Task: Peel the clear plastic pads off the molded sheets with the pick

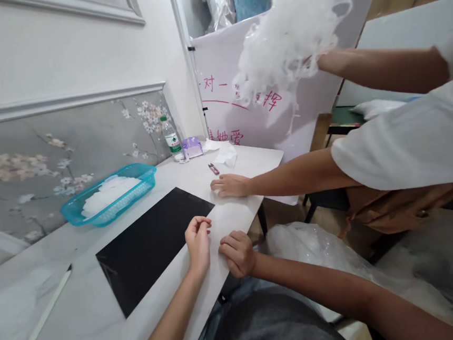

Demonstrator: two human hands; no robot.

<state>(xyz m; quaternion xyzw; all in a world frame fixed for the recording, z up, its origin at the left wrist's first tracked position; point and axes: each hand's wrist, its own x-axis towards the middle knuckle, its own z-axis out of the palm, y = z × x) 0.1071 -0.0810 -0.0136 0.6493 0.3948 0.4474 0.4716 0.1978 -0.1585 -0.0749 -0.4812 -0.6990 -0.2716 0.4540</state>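
Observation:
My left hand [198,244] rests by the near right edge of a flat black sheet [149,245] on the white table, its fingers curled and nothing visible in them. Closed in a loose fist, my right hand [237,252] lies at the table's front edge, also with nothing showing in it. Another person at the right holds up a tangled bundle of white strips [289,32] in one hand. That person's other hand [230,185] lies on the table beyond mine, close to small thread snips [213,168].
A blue plastic basket [109,214] with white pieces stands against the wall. A white pen-like stick [46,312] with a dark tip lies at left. Farther back are a water bottle [172,140], a purple tissue pack [192,147] and crumpled tissue [227,154]. Clear plastic bags [316,247] lie below, right.

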